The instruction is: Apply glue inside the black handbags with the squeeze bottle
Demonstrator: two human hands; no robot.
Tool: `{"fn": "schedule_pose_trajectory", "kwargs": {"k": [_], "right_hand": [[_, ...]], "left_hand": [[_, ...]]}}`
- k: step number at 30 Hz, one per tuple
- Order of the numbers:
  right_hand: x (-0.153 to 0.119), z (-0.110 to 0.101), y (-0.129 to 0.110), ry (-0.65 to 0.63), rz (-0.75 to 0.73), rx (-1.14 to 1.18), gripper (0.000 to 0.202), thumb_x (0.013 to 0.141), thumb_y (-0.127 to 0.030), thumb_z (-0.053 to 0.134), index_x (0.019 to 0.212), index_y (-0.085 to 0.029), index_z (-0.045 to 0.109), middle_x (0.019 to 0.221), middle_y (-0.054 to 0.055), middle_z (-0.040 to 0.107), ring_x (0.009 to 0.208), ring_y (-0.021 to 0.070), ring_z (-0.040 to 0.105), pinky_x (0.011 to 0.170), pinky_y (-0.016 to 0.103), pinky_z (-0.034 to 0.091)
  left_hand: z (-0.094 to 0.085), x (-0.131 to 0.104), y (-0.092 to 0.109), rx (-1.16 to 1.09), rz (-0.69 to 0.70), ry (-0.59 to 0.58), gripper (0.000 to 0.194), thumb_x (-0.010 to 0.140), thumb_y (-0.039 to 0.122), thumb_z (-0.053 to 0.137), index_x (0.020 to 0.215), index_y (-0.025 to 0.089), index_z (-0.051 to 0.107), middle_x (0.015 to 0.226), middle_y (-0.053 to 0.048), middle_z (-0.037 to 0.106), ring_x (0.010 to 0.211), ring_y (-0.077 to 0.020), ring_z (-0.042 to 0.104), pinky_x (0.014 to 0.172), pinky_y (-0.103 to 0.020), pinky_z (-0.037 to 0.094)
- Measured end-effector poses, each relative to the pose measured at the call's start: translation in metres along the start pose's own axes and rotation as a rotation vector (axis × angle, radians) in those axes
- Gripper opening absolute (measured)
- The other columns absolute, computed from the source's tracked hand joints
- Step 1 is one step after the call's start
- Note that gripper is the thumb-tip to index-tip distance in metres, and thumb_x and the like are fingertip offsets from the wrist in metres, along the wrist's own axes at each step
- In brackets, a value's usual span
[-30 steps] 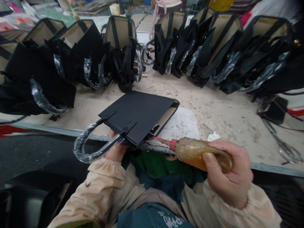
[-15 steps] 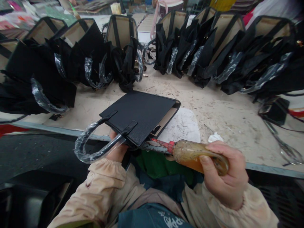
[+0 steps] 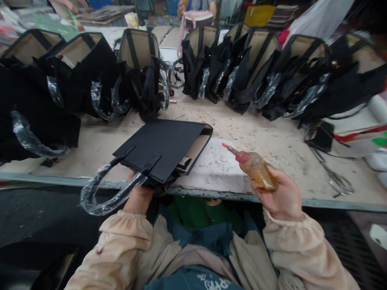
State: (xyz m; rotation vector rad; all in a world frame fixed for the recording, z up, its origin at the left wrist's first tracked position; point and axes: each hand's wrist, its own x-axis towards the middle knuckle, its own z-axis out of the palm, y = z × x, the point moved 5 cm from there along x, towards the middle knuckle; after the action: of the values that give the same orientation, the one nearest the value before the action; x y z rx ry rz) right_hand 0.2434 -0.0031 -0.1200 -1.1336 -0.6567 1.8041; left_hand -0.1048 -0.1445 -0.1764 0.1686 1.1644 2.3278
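A black handbag (image 3: pixel 163 147) lies on its side at the table's front edge, its beige inside showing at the right end. Its handle (image 3: pixel 95 191), wrapped in clear plastic, hangs out over the edge to the left. My left hand (image 3: pixel 139 198) is under the bag at the handle end, with its fingers hidden beneath it. In my right hand (image 3: pixel 282 191) is a squeeze bottle (image 3: pixel 258 169) of amber liquid, likely glue, with a red, stained nozzle pointing up and left. The nozzle is apart from the bag, above a white sheet (image 3: pixel 211 177).
Black handbags with plastic-wrapped handles stand in rows at the left (image 3: pixel 39 100) and right (image 3: pixel 256 68). Wire-like metal tools (image 3: pixel 332 173) lie on the right of the worktable (image 3: pixel 272 137). A person's hands (image 3: pixel 183 8) show across the table.
My right hand has drawn the bottle away from the bag's open end, up and to the right, and turned it. The bag stays in about the same place above my left hand.
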Motion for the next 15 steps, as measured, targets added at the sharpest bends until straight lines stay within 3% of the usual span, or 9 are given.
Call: {"fn": "schedule_pose_trajectory", "kwargs": {"k": [4, 6, 10, 15], "right_hand": [[0.012, -0.018, 0.001, 0.056, 0.090, 0.192, 0.039, 0.069, -0.015, 0.060, 0.105, -0.030, 0.056, 0.092, 0.001, 0.065, 0.061, 0.0088, 0.058, 0.039, 0.010, 0.046], [0.016, -0.024, 0.002, 0.048, 0.106, 0.272, 0.038, 0.071, -0.016, 0.062, 0.107, -0.030, 0.056, 0.095, 0.002, 0.065, 0.061, 0.0078, 0.056, 0.039, 0.010, 0.048], [0.019, -0.024, 0.002, -0.113, 0.114, 0.439, 0.021, 0.076, -0.029, 0.068, 0.094, -0.024, 0.059, 0.097, 0.003, 0.063, 0.061, 0.0050, 0.052, 0.041, 0.007, 0.049], [0.012, -0.017, -0.006, -0.247, -0.003, 0.569, 0.026, 0.072, -0.024, 0.073, 0.095, -0.025, 0.060, 0.102, 0.003, 0.060, 0.067, 0.0042, 0.051, 0.041, 0.001, 0.046]], "left_hand": [[0.014, 0.002, 0.003, -0.005, -0.041, -0.089, 0.034, 0.062, 0.053, 0.070, 0.079, 0.024, 0.070, 0.096, -0.005, 0.074, 0.104, -0.0294, 0.064, 0.083, -0.039, 0.056], [0.014, 0.002, 0.005, 0.004, -0.030, -0.086, 0.035, 0.061, 0.054, 0.070, 0.081, 0.025, 0.070, 0.098, -0.004, 0.073, 0.106, -0.0274, 0.063, 0.084, -0.035, 0.056], [0.012, 0.003, 0.004, 0.045, -0.072, -0.045, 0.034, 0.062, 0.054, 0.066, 0.080, 0.026, 0.071, 0.096, -0.002, 0.074, 0.105, -0.0248, 0.063, 0.084, -0.032, 0.056], [0.016, 0.000, 0.004, 0.037, -0.072, -0.010, 0.028, 0.072, 0.053, 0.058, 0.079, 0.029, 0.071, 0.088, 0.004, 0.075, 0.108, -0.0247, 0.062, 0.101, -0.040, 0.047]]}}
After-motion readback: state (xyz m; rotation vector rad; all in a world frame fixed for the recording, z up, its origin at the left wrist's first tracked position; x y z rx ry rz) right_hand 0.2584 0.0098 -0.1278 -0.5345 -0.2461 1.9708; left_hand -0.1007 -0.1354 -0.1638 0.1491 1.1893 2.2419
